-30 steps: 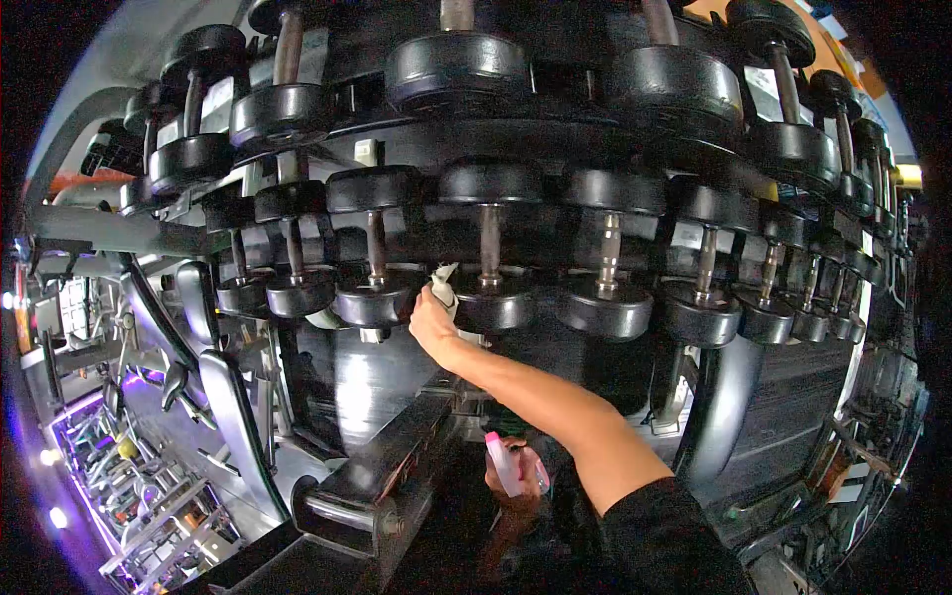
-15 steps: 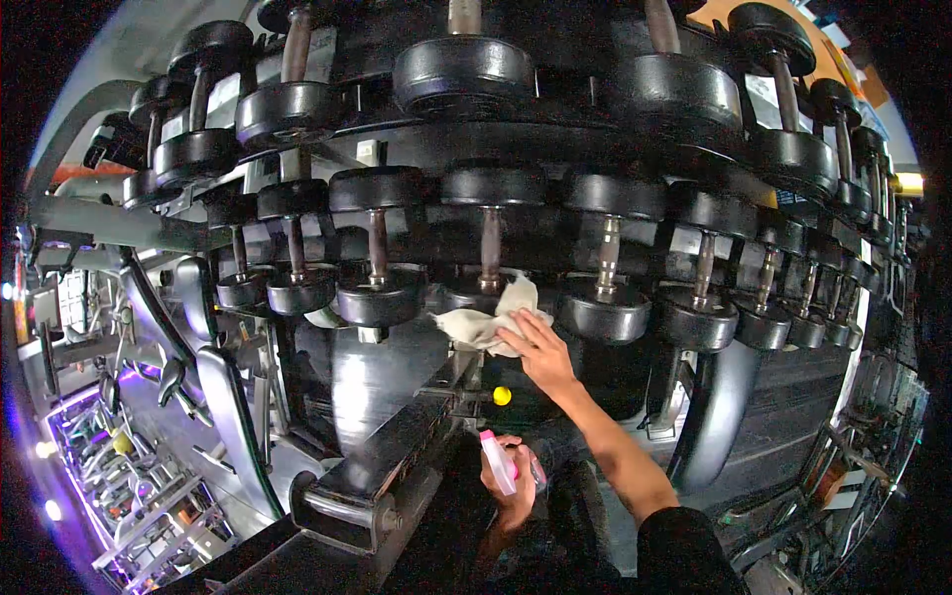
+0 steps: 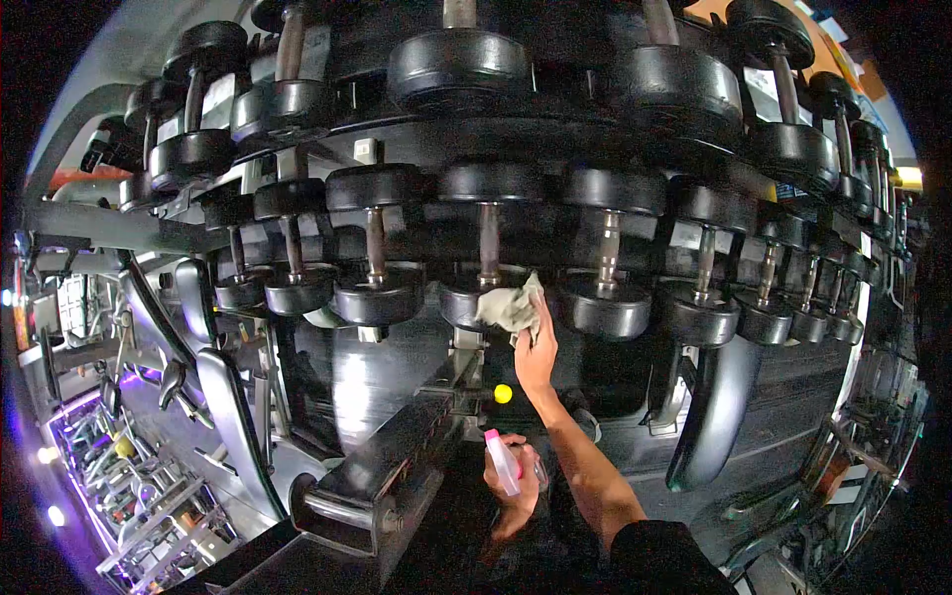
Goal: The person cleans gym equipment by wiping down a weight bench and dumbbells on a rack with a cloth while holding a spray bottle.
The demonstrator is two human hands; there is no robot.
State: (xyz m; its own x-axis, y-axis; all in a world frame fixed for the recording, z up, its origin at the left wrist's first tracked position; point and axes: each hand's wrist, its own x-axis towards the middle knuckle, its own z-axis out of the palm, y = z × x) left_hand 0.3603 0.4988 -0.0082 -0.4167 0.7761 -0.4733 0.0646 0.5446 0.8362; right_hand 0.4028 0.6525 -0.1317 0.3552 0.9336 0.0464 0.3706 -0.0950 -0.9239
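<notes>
Cloth (image 3: 508,306), crumpled and off-white, pinched in the right hand (image 3: 535,358), lies against the near end of a black, round-headed dumbbell (image 3: 489,243) pointing lengthwise away, the left hand (image 3: 513,507) below gripping a pink-and-white plastic spray bottle (image 3: 504,465).

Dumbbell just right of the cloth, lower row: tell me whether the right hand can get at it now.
Probably yes: the right hand is close, and nothing visible stands between it and that dumbbell. The hand holds the cloth, though, which might hinder a firm grip.
</notes>
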